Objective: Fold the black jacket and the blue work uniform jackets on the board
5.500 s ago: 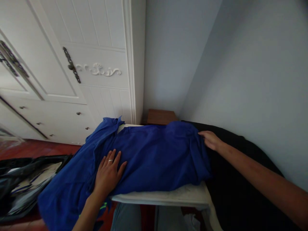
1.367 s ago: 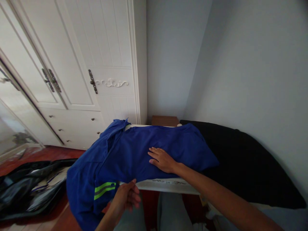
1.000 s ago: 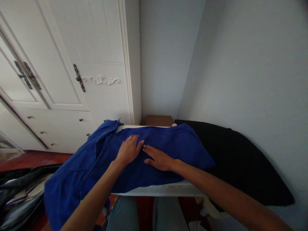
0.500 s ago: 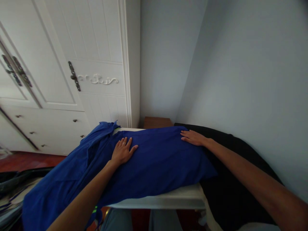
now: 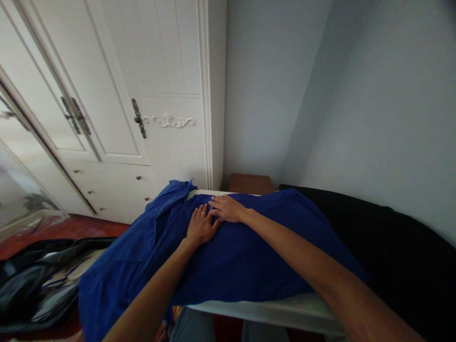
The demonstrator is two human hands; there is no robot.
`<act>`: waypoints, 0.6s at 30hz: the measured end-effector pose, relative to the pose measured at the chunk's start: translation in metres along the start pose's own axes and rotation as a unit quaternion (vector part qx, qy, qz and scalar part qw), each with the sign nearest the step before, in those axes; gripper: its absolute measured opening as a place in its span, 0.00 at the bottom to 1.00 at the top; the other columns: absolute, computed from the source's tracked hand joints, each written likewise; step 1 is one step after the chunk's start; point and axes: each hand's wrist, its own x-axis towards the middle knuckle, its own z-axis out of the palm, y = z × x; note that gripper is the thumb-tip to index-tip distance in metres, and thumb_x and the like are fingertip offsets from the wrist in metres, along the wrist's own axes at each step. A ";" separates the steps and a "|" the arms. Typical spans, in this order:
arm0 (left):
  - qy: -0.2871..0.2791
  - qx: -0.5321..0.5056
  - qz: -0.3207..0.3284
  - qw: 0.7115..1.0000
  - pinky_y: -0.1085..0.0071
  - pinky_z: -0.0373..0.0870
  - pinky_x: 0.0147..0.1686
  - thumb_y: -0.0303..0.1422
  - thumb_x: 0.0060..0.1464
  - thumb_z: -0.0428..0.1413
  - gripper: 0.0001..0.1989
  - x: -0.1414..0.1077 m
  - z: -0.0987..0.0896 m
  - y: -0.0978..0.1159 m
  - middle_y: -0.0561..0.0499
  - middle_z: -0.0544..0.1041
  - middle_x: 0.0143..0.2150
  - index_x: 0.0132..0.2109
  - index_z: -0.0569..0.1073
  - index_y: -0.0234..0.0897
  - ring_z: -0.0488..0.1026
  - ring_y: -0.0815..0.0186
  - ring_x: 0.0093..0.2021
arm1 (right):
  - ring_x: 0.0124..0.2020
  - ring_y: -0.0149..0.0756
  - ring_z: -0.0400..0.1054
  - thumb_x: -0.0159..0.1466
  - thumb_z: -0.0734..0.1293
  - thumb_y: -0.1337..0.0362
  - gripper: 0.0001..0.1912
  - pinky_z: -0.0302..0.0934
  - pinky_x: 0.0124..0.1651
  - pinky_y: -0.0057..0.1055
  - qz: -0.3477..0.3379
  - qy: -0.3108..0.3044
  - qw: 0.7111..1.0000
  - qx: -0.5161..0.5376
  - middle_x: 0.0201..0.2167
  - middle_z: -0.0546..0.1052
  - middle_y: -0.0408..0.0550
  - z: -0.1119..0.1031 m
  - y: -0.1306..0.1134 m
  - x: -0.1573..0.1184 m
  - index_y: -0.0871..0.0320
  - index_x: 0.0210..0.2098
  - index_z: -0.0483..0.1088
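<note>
A blue garment (image 5: 249,266) is spread over a narrow white board or table (image 5: 270,308), its bunched left part hanging over the left end. My left hand (image 5: 202,225) lies flat on the cloth with its fingers apart, a ring on one finger. Beside it, my right hand (image 5: 228,208) rests palm down on the same garment, fingers stretched out, their tips by the left hand's fingers. Neither hand grips anything. Under the garment's right end lies a black cloth (image 5: 399,256).
A white wardrobe (image 5: 174,161) with dark handles stands beyond the board. A brown wooden box or stool (image 5: 251,183) sits in the corner by the grey wall (image 5: 374,114). On the red floor at left is an open suitcase (image 5: 53,280) with things inside.
My right hand has moved left across the garment, from its right end to beside my left hand. My left hand stays on the cloth. The view has turned somewhat to the left.
</note>
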 end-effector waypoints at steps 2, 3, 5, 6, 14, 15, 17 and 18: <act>0.000 -0.003 0.003 1.000 0.54 0.44 0.68 0.57 0.63 0.34 0.42 -0.001 0.001 0.000 0.34 0.57 0.70 0.68 0.59 0.27 0.50 0.49 0.71 | 0.67 0.45 0.55 0.73 0.52 0.49 0.29 0.49 0.67 0.45 0.013 -0.040 0.999 0.018 0.65 0.63 0.58 0.013 0.008 0.019 0.60 0.64 0.63; 0.002 -0.007 0.005 1.000 0.53 0.44 0.68 0.58 0.62 0.33 0.44 -0.001 0.001 0.000 0.33 0.57 0.70 0.68 0.59 0.26 0.50 0.49 0.71 | 0.67 0.45 0.55 0.73 0.51 0.49 0.31 0.50 0.67 0.43 0.027 -0.055 0.998 0.024 0.65 0.63 0.59 0.017 0.015 0.025 0.62 0.64 0.62; 0.007 -0.015 0.004 1.000 0.53 0.44 0.68 0.59 0.62 0.32 0.46 -0.002 0.001 0.000 0.32 0.57 0.69 0.69 0.56 0.23 0.50 0.48 0.71 | 0.67 0.45 0.55 0.73 0.50 0.47 0.33 0.51 0.67 0.42 0.053 -0.066 0.996 0.023 0.65 0.63 0.61 0.022 0.031 0.028 0.64 0.65 0.61; 0.011 -0.019 0.003 1.000 0.54 0.44 0.68 0.59 0.62 0.32 0.46 -0.002 0.001 0.000 0.32 0.57 0.69 0.69 0.55 0.22 0.50 0.48 0.71 | 0.68 0.46 0.55 0.72 0.49 0.46 0.34 0.50 0.67 0.42 0.061 -0.066 0.996 0.016 0.66 0.62 0.61 0.023 0.038 0.027 0.63 0.65 0.61; 0.014 -0.045 -0.014 0.999 0.55 0.43 0.69 0.61 0.60 0.33 0.48 0.001 0.001 0.000 0.32 0.60 0.68 0.68 0.58 0.23 0.54 0.49 0.70 | 0.70 0.51 0.48 0.70 0.49 0.42 0.37 0.40 0.69 0.52 0.192 -0.073 0.975 -0.090 0.68 0.57 0.62 0.004 0.089 -0.022 0.62 0.66 0.59; 0.012 -0.046 -0.015 0.999 0.55 0.43 0.69 0.61 0.60 0.33 0.48 0.001 0.000 0.000 0.32 0.60 0.68 0.68 0.58 0.23 0.54 0.49 0.69 | 0.70 0.51 0.47 0.70 0.49 0.42 0.37 0.39 0.69 0.51 0.192 -0.070 0.974 -0.101 0.68 0.57 0.62 0.000 0.096 -0.034 0.62 0.66 0.59; 0.010 -0.049 -0.016 0.999 0.54 0.44 0.68 0.61 0.60 0.34 0.47 0.002 -0.001 0.000 0.32 0.61 0.68 0.68 0.59 0.22 0.55 0.49 0.69 | 0.70 0.50 0.48 0.70 0.49 0.43 0.36 0.39 0.70 0.50 0.202 -0.073 0.969 -0.118 0.68 0.58 0.61 -0.010 0.111 -0.064 0.61 0.66 0.59; 0.009 -0.050 -0.016 0.999 0.54 0.44 0.68 0.61 0.60 0.34 0.47 0.002 -0.001 0.000 0.32 0.61 0.68 0.68 0.59 0.22 0.55 0.49 0.69 | 0.70 0.51 0.49 0.70 0.50 0.43 0.36 0.39 0.69 0.51 0.218 -0.078 0.964 -0.127 0.68 0.59 0.61 -0.016 0.118 -0.081 0.61 0.66 0.60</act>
